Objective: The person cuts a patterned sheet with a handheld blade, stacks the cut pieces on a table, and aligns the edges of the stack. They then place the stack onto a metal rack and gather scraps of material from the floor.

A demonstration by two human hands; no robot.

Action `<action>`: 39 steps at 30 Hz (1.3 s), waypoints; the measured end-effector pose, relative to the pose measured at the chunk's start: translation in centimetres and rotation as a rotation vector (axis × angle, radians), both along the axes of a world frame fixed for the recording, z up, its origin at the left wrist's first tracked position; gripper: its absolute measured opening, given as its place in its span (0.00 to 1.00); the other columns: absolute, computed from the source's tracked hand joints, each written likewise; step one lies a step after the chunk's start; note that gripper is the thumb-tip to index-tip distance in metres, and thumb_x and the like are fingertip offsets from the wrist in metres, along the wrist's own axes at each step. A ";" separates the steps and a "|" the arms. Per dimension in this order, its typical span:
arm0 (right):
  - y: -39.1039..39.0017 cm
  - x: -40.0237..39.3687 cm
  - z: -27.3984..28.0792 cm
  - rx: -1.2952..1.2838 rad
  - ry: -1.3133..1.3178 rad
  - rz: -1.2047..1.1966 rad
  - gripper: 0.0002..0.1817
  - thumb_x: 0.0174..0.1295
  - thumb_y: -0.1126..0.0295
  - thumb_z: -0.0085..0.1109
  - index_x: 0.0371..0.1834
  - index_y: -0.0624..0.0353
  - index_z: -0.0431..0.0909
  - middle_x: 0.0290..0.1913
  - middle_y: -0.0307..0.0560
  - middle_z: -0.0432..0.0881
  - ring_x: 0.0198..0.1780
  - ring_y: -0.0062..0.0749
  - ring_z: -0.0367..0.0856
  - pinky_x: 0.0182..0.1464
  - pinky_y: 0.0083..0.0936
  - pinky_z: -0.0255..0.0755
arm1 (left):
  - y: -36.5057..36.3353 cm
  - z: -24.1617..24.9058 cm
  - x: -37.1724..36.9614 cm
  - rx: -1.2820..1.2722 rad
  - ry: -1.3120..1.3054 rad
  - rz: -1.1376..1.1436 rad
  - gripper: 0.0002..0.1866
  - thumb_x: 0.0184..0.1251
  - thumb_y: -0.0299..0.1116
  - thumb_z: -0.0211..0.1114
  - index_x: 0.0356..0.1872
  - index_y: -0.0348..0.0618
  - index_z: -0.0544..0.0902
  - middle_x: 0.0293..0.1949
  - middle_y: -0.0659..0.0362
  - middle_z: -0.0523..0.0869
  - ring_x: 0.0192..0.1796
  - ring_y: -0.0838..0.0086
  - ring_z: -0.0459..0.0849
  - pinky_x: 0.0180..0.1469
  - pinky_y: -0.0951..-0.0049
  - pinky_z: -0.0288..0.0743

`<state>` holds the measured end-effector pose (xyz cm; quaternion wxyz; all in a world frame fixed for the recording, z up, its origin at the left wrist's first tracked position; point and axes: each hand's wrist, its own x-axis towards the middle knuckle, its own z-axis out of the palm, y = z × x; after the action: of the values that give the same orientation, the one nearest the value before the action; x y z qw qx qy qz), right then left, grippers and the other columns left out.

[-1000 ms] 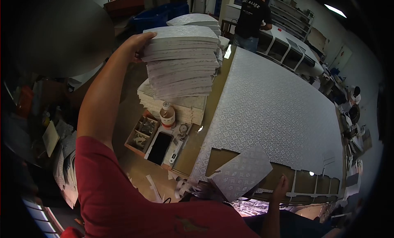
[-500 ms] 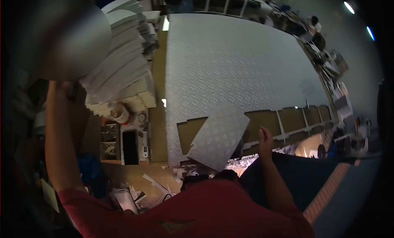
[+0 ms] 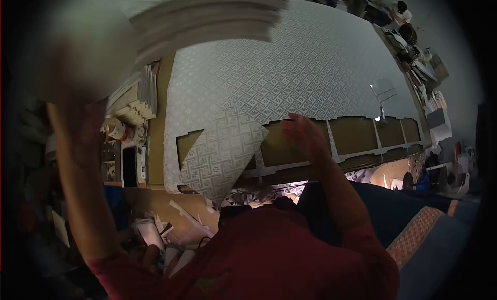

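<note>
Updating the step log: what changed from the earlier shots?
The upper paper stack swung right, from beside the large patterned sheet to over its far left part. The right hand, empty, reached forward over the cut-out. The left hand is blurred, so its hold can't be told. The loose cut piece, bottle and phone stayed put.

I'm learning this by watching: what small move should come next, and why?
Probably move the right hand leftward to grasp the loose patterned piece: it lies askew across a cut-out opening in the large patterned sheet, and that hand, seemingly empty, is close beside it. The left hand is too blurred to judge.
</note>
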<state>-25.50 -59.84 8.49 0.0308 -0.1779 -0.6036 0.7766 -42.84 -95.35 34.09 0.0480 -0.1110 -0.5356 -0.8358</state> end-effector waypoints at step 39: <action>23.8 9.7 -7.4 0.141 0.040 0.250 0.45 0.39 0.83 0.81 0.64 0.60 0.68 0.57 0.44 0.79 0.58 0.32 0.78 0.58 0.35 0.77 | 24.7 -30.4 18.9 -1.048 0.139 -0.213 0.70 0.39 0.36 0.86 0.79 0.41 0.42 0.80 0.44 0.40 0.82 0.56 0.39 0.78 0.62 0.47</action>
<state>-15.80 -36.09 1.06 -0.0419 -0.0832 -0.6734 0.7334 -23.93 -70.65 3.72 -0.0637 -0.2291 -0.8621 -0.4475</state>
